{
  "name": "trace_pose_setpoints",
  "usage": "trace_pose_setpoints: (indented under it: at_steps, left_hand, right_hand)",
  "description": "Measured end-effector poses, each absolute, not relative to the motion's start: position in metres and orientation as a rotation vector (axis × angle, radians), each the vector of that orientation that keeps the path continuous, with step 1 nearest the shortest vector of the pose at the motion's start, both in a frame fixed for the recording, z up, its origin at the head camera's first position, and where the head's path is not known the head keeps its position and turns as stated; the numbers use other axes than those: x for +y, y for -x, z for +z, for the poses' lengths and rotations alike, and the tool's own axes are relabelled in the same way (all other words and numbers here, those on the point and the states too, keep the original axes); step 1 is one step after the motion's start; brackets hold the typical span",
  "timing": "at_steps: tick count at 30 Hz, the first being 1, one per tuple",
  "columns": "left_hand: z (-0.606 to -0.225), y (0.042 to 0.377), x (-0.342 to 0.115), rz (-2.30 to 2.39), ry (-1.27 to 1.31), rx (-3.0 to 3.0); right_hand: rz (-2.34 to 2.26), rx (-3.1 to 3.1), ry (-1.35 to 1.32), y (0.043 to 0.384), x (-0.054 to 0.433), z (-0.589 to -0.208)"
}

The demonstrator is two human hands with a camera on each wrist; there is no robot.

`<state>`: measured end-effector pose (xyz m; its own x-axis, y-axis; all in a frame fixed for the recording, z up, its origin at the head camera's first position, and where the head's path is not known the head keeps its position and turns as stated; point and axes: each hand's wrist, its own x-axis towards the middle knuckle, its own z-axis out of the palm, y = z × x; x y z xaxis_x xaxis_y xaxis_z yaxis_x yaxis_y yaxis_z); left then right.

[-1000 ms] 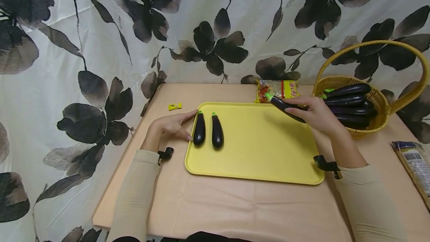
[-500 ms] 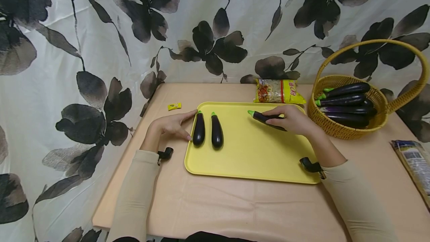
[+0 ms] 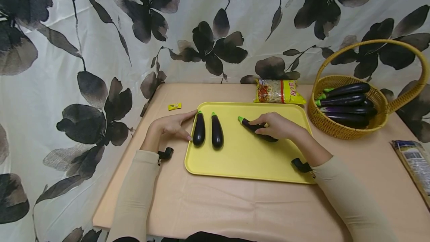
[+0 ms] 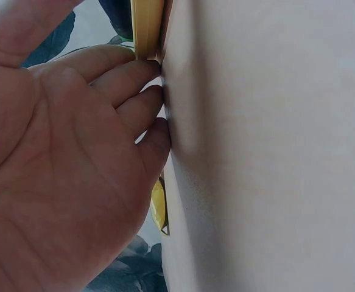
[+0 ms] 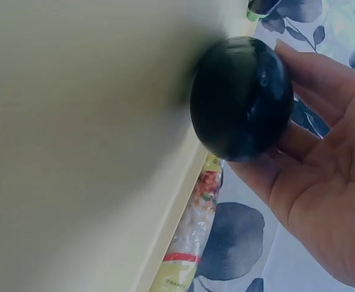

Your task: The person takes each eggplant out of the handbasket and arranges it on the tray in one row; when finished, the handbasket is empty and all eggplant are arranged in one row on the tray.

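In the head view my right hand (image 3: 277,125) holds a dark purple eggplant (image 3: 248,124) with a green stem, low over the yellow tray (image 3: 248,161). Its rounded end fills the middle of the right wrist view, where thumb and fingers grip the eggplant (image 5: 241,100) from both sides. Two more eggplants, one (image 3: 199,130) along the left rim and another (image 3: 217,133) beside it, lie side by side on the tray. With fingers extended, my left hand (image 3: 171,125) touches the tray's left edge. The left wrist view shows its fingertips at the tabletop, against the tray's side (image 4: 147,30).
A wicker basket (image 3: 339,132) with a tall handle holds several eggplants at the right. Behind the tray lies a yellow and red food packet (image 3: 279,91). A small yellow wrapper (image 3: 174,106) is at the back left, and another packet (image 3: 411,163) at the far right.
My right hand has carried the eggplant from beside the basket leftward and down to the tray's right half. The left hand has stayed at the tray's edge.
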<state>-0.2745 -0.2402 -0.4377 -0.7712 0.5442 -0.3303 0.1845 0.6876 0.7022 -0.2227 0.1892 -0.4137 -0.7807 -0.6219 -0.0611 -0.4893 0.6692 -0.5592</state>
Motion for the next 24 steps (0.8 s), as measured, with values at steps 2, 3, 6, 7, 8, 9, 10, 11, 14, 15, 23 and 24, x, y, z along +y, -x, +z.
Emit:
trace_pose_setpoints:
  at_steps: [2, 3, 6, 7, 8, 9, 10, 11, 14, 15, 23, 24]
  left_hand:
    - [-0.437, 0.274, -0.24, 0.902, -0.563, 2.376]
    - [-0.437, 0.274, -0.24, 0.899, -0.563, 2.379]
    - [-0.437, 0.274, -0.24, 0.896, -0.56, 2.385]
    - [-0.437, 0.274, -0.24, 0.897, -0.555, 2.385]
    - [-0.436, 0.274, -0.24, 0.898, -0.551, 2.385]
    - [-0.436, 0.274, -0.24, 0.898, -0.55, 2.386]
    - [-0.436, 0.274, -0.24, 0.898, -0.549, 2.385]
    - [-0.436, 0.274, -0.241, 0.899, -0.549, 2.384]
    - [-0.436, 0.274, -0.241, 0.907, -0.558, 2.379]
    - [-0.435, 0.274, -0.241, 0.91, -0.561, 2.377]
    - [-0.435, 0.273, -0.242, 0.914, -0.572, 2.371]
    - [-0.434, 0.272, -0.241, 0.918, -0.571, 2.369]
  right_hand:
    - [-0.745, 2.625, 0.923, 0.223, 0.187, -0.413]
    - [-0.732, 2.617, 0.926, 0.224, 0.185, -0.412]
    - [-0.682, 2.604, 0.928, 0.225, 0.181, -0.411]
    - [-0.667, 2.603, 0.923, 0.226, 0.18, -0.41]
    - [-0.654, 2.602, 0.915, 0.226, 0.178, -0.41]
    - [-0.643, 2.603, 0.908, 0.226, 0.177, -0.41]
    - [-0.635, 2.603, 0.909, 0.227, 0.175, -0.41]
    - [-0.629, 2.602, 0.917, 0.227, 0.174, -0.41]
    - [-0.639, 2.594, 0.929, 0.228, 0.168, -0.412]
    - [-0.652, 2.589, 0.937, 0.229, 0.166, -0.412]
    - [-0.746, 2.529, 0.947, 0.233, 0.154, -0.42]
    - [-0.75, 2.503, 0.953, 0.233, 0.154, -0.421]
